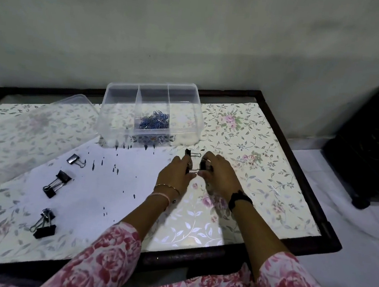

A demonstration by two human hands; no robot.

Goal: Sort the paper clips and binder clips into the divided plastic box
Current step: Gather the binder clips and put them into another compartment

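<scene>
Nearby: I see loose binder clips (57,183) left, lid (33,131) beyond.
Hands: left hand (176,172) and right hand (218,172) each pinch a black clip.
Surface: floral table (262,174), grey wall (195,38).

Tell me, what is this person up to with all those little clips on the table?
A person is sorting clips into a clear divided box. Its middle compartment already holds a heap of blue paper clips; the two side compartments look empty. Both the left hand and the right hand are gathering black binder clips just in front of the box. More binder clips lie apart on the white sheet to the left, and the box's lid rests beside it.
</scene>
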